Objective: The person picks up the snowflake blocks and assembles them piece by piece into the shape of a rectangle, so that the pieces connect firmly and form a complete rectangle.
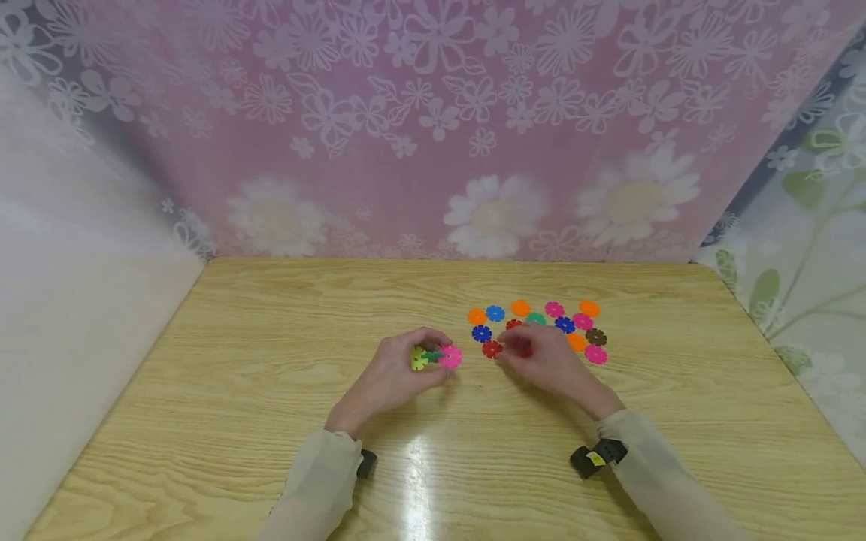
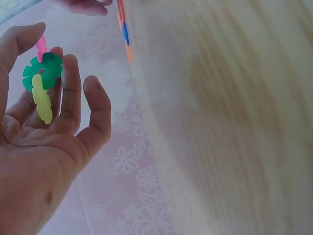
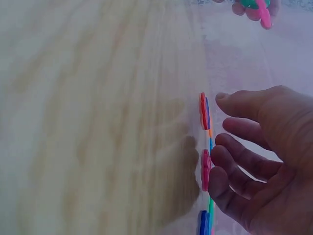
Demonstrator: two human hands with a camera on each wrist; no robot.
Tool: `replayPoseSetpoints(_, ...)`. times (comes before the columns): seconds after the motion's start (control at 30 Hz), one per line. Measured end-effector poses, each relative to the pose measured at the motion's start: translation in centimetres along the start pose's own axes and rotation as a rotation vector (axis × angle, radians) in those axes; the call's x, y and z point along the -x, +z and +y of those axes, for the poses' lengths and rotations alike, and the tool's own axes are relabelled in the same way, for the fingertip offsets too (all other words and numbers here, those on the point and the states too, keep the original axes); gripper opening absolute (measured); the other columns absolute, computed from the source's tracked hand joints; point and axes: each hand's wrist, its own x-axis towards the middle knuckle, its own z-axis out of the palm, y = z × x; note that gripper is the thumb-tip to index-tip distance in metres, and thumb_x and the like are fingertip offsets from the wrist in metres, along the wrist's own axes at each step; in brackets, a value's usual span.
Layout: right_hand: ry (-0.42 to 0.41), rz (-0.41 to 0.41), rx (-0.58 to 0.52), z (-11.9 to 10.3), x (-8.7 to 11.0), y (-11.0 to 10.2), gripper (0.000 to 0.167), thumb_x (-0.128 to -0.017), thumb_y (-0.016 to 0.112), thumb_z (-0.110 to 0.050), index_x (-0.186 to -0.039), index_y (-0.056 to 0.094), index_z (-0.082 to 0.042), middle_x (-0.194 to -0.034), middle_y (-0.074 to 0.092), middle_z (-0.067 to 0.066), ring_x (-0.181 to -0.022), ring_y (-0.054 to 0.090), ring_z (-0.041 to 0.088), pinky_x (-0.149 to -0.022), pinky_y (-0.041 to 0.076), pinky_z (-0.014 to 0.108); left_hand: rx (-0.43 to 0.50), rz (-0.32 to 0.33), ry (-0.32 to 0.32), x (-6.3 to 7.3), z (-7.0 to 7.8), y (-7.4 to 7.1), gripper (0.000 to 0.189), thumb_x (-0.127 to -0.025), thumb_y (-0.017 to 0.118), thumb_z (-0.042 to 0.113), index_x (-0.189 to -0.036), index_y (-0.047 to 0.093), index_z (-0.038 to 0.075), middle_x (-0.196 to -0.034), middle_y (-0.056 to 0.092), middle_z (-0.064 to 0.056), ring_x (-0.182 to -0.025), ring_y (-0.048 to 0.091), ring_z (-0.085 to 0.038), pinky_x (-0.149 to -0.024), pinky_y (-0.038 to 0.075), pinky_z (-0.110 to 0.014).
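My left hand [image 1: 399, 368] pinches a small chain of slotted plastic flower discs between thumb and fingers. A yellow disc [image 2: 42, 100], a green disc [image 2: 44, 72] and a pink disc [image 1: 450, 356] are joined in it, the green one in the middle. To the right, my right hand [image 1: 544, 357] hovers low over loose discs with its fingers loosely bent. A red disc [image 1: 492, 349] lies flat by its fingertips; in the right wrist view a gap shows between the thumb and that red disc [image 3: 203, 111]. The hand partly hides other red discs beneath it.
Several loose discs in orange, blue, pink, green and brown lie around the right hand, among them a blue disc [image 1: 482, 333] and a brown disc [image 1: 595, 336]. They rest on a wooden table [image 1: 271, 315]. A pink flowered curtain [image 1: 419, 165] hangs behind its far edge.
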Motion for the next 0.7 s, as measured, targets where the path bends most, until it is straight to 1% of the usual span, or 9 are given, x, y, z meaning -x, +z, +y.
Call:
replayPoseSetpoints(0.17, 0.022, -0.046, 0.069, 0.1, -0.8, 0.2, 0.025, -0.087, 0.082, -0.021, -0.107, 0.078, -0.006, -0.086, 0.065, 0.004, -0.076, 0.051, 0.015, -0.065, 0.043, 0.025, 0.004, 0.000, -0.001, 0.1, -0.1, -0.1, 0.032, -0.088, 0.078, 0.023, -0.118, 0.068, 0.025, -0.110, 0.072, 0.009, -0.106, 0.065, -0.011, -0.096, 0.051, -0.038)
replayPoseSetpoints(0.27, 0.034, -0.076, 0.096, 0.1, -1.1, 0.2, 0.027, -0.087, 0.082, -0.024, -0.107, 0.078, -0.007, -0.085, 0.061, 0.004, -0.076, 0.048, 0.015, -0.064, 0.040, 0.026, 0.011, 0.002, 0.003, 0.0, -0.1, -0.1, 0.032, -0.087, 0.079, 0.023, -0.117, 0.068, 0.025, -0.110, 0.072, 0.010, -0.105, 0.065, -0.011, -0.095, 0.052, -0.038)
replayPoseSetpoints(0.37, 0.050, -0.106, 0.114, 0.0, -1.4, 0.3, 0.027, -0.087, 0.083, -0.026, -0.107, 0.078, -0.008, -0.086, 0.062, 0.004, -0.076, 0.049, 0.015, -0.065, 0.040, 0.026, 0.013, 0.005, 0.004, 0.0, -0.2, -0.2, 0.031, -0.087, 0.079, 0.024, -0.116, 0.068, 0.025, -0.109, 0.072, 0.010, -0.105, 0.065, -0.010, -0.095, 0.052, -0.038)
replayPoseSetpoints(0.47, 0.057, -0.138, 0.108, -0.1, -1.7, 0.1, 0.026, -0.087, 0.082, -0.024, -0.106, 0.077, -0.006, -0.089, 0.065, 0.005, -0.078, 0.050, 0.015, -0.067, 0.042, 0.027, 0.013, 0.008, 0.006, -0.1, -0.2, -0.2, 0.031, -0.087, 0.079, 0.023, -0.116, 0.068, 0.026, -0.107, 0.071, 0.011, -0.104, 0.065, -0.010, -0.094, 0.051, -0.037)
replayPoseSetpoints(0.6, 0.066, -0.188, 0.072, -0.2, -2.2, -0.3, 0.024, -0.086, 0.082, -0.019, -0.102, 0.072, -0.004, -0.091, 0.067, 0.007, -0.079, 0.052, 0.016, -0.072, 0.045, 0.029, 0.020, 0.012, 0.006, -0.1, -0.2, -0.2, 0.031, -0.086, 0.078, 0.020, -0.114, 0.068, 0.027, -0.104, 0.071, 0.011, -0.103, 0.064, -0.011, -0.093, 0.051, -0.038)
replayPoseSetpoints(0.7, 0.092, -0.214, 0.028, -0.4, -2.3, -0.4, 0.023, -0.085, 0.082, -0.015, -0.100, 0.067, -0.005, -0.090, 0.066, 0.006, -0.078, 0.053, 0.016, -0.072, 0.047, 0.029, 0.023, 0.015, 0.004, -0.1, -0.3, -0.2, 0.031, -0.085, 0.077, 0.019, -0.114, 0.069, 0.028, -0.104, 0.071, 0.011, -0.103, 0.064, -0.011, -0.093, 0.050, -0.037)
